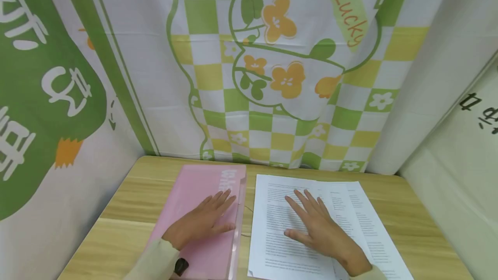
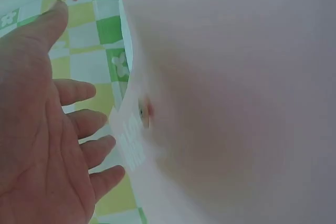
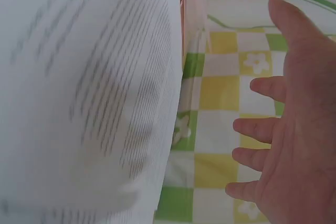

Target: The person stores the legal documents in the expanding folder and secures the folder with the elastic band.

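A printed cloth (image 1: 214,133), checked in green, yellow and white, hangs behind the far edge of the wood-grain surface (image 1: 113,215), with more pale cloth closing in on both sides. Wood shows left of the folder and right of the papers; between those two there is only a narrow strip, so side room is greatest at the outer flanks.

The printed sheets (image 1: 280,224) lie on the right half of the surface, overlapping one another and spreading to the right. Their far edge stops a little short of the cloth. The pink folder (image 1: 212,249) lies just left of them, its far edge nearer the cloth and its near end running to the bottom of the head view.

The left grip (image 1: 200,224), a bare hand, is spread over the folder, fingers apart and thumb out toward its right edge. The right grip (image 1: 320,230) is likewise spread, fingers fanned above the sheets. Both hold nothing — each wrist view shows a gap between palm and the thing below.

Smaller still: a pale sleeve (image 1: 153,258) at the left wrist, white lettering (image 1: 228,178) near the folder's far right corner, and a dark object (image 1: 181,266) beside the left cuff — too small to identify.
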